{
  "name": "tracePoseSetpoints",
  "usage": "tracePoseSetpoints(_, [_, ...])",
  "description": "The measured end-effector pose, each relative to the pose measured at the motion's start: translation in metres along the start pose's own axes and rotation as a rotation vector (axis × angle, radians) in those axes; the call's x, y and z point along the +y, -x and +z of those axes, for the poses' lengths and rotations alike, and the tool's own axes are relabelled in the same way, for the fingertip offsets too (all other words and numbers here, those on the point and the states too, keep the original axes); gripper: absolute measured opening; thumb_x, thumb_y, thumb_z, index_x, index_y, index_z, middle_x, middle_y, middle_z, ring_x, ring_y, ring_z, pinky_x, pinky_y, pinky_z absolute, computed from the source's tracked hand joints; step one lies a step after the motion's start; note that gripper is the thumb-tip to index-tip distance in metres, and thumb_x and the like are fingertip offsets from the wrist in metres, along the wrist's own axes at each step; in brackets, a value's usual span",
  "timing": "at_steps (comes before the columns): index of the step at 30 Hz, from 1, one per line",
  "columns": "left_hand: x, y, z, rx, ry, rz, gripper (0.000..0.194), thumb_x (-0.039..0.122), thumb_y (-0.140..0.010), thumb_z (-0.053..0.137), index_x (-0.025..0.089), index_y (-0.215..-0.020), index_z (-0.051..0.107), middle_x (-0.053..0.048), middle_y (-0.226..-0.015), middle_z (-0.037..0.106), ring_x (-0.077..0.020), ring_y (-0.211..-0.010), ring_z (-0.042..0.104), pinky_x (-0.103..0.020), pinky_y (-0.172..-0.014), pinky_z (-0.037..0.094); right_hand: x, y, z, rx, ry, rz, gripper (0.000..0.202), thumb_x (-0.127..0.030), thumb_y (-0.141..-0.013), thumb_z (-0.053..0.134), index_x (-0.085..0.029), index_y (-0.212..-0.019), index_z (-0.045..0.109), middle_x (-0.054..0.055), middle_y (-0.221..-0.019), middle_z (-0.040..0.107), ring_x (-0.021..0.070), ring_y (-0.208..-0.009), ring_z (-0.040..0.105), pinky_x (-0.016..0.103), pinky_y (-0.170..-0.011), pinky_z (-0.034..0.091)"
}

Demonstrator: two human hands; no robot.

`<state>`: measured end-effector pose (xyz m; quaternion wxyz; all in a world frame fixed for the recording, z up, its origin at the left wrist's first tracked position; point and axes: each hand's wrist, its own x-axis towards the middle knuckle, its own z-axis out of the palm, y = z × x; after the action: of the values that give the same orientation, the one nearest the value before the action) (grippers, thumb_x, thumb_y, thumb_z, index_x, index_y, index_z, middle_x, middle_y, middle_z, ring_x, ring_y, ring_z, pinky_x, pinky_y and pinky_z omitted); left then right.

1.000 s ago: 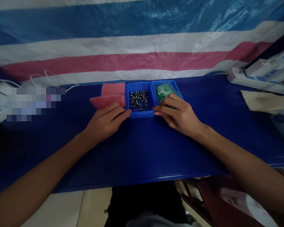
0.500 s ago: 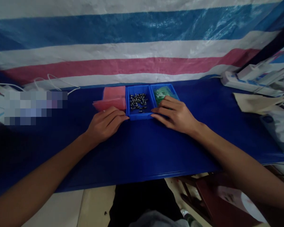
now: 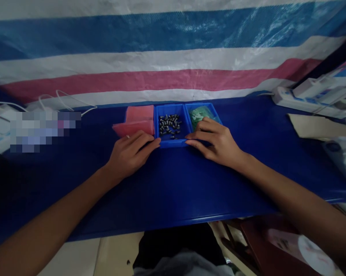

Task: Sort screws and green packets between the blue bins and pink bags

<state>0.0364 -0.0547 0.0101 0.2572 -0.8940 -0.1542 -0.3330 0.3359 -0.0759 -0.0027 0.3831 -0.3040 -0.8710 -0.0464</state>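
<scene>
Three small blue bins stand side by side on the table. Black-and-silver screws lie loose in the middle bin (image 3: pixel 173 143). Pink plastic bags (image 3: pixel 140 114) fill the left bin and hang over its front. Green plastic bags (image 3: pixel 200 112) lie in the right bin. My left hand (image 3: pixel 132 153) has its fingers curled at the front of the left and middle bins, thumb and forefinger closed at the corner. My right hand (image 3: pixel 216 142) grips the front rim where the middle and right bins meet, its other fingers bent over the right bin.
A blue-covered table (image 3: pixel 173 184) runs across the view, with a striped plastic sheet (image 3: pixel 161 80) behind it. White cables (image 3: pixel 66 101) lie at the left. Power strips (image 3: pixel 290 100) and a beige paper piece (image 3: pixel 319 126) are at the right. A dark red stool (image 3: pixel 265 245) stands below.
Both hands stay at the bin fronts. My left thumb and forefinger sit slightly further right along the rim. The whole view has shifted a little; the bins' contents look the same.
</scene>
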Motion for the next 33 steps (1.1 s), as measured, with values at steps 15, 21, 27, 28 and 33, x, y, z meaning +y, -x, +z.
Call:
tracePoseSetpoints(15, [0.005,0.011,0.006,-0.015,0.049,-0.102,0.027,0.013,-0.101,0.073,0.020,-0.128,0.069,-0.006,-0.101,0.078,-0.0194,-0.083,0.076,-0.034,-0.080,0.065,-0.010,-0.008,0.009,0.016,0.496,-0.158,0.030,-0.028,-0.107,0.059,-0.018,-0.081,0.070,0.006,-0.078,0.062,0.0224,-0.083,0.054,0.036,-0.073,0.042])
tracePoseSetpoints(21, [0.015,0.007,-0.006,0.046,0.214,-0.281,0.017,0.014,-0.099,0.079,0.021,-0.102,0.064,-0.004,-0.096,0.079,-0.0180,-0.086,0.078,-0.032,-0.082,0.067,-0.010,-0.003,0.011,0.092,0.457,-0.155,0.023,-0.021,-0.102,0.064,-0.019,-0.081,0.072,0.004,-0.076,0.061,0.0209,-0.079,0.053,0.035,-0.071,0.047])
tracePoseSetpoints(27, [0.013,0.000,-0.014,0.043,0.260,-0.257,0.014,0.009,-0.101,0.074,0.019,-0.103,0.064,-0.003,-0.089,0.077,-0.0181,-0.085,0.078,-0.030,-0.076,0.066,-0.009,-0.001,0.008,0.125,0.340,-0.112,0.017,-0.017,-0.101,0.066,-0.018,-0.087,0.075,0.004,-0.076,0.065,0.0194,-0.074,0.053,0.036,-0.065,0.045])
tracePoseSetpoints(28, [0.013,-0.001,-0.013,0.040,0.261,-0.252,0.012,0.009,-0.102,0.072,0.018,-0.103,0.064,-0.004,-0.089,0.077,-0.0183,-0.084,0.078,-0.031,-0.077,0.066,-0.009,0.000,0.008,0.125,0.316,-0.100,0.017,-0.017,-0.102,0.065,-0.018,-0.088,0.075,0.003,-0.077,0.066,0.0192,-0.074,0.053,0.035,-0.066,0.045])
tracePoseSetpoints(33, [0.014,-0.003,-0.007,0.026,0.187,-0.188,0.024,0.006,-0.097,0.076,0.018,-0.117,0.070,-0.007,-0.104,0.082,-0.0211,-0.092,0.079,-0.035,-0.086,0.067,-0.009,0.004,0.004,0.102,0.146,-0.003,0.015,-0.019,-0.104,0.064,-0.016,-0.102,0.078,0.005,-0.082,0.067,0.0196,-0.077,0.059,0.036,-0.071,0.051])
